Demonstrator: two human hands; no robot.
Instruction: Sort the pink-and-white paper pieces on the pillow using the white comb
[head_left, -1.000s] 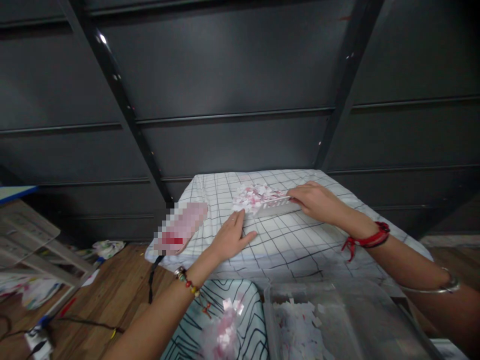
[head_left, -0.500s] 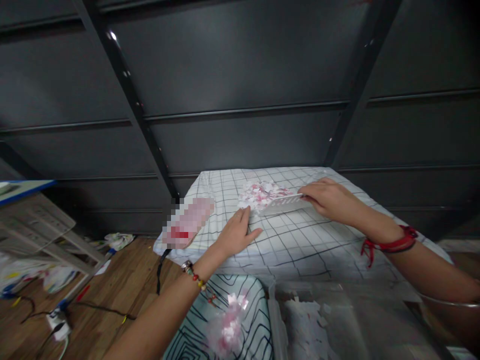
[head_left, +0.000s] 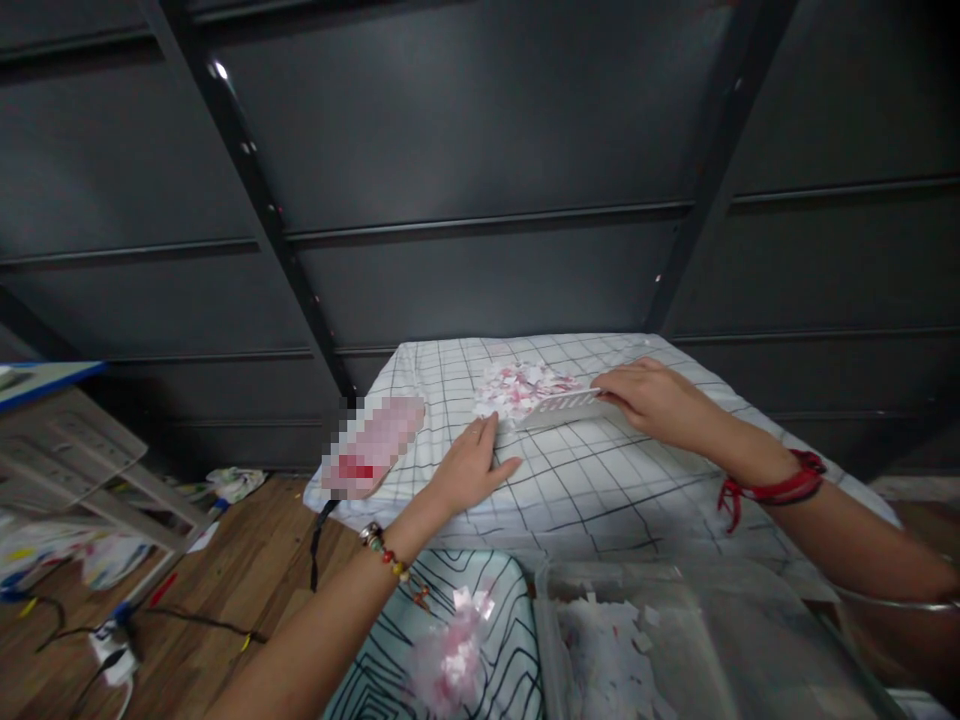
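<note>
Presently facing a dark panelled wall point(head_left: 480, 130), reaching over a white checked cloth point(head_left: 600, 490). Showing at the cloth's near side: a clear plastic bin point(head_left: 541, 640), partly filled with white scraps point(head_left: 607, 650), and, just left of it, a teal line-patterned cushion point(head_left: 510, 590) bearing a crinkled pink-and-white bundle point(head_left: 450, 665). Handling, midway on the cloth, a white slotted basket point(head_left: 559, 403), with a paper heap point(head_left: 514, 387) against its side; not revealing whether inside or merely behind. Judging by pose, steadying the basket while containing the heap; seemingly calling next for a firm rim hold and gentle guarding of loose pieces. Gripping the basket's right end with the right hand point(head_left: 649, 405), fingers curled closed. Spreading the left hand point(head_left: 465, 470) palm down, thumb apart, holding nothing; apparently touching the heap's near-left edge with extended fingertips point(head_left: 493, 420).
</note>
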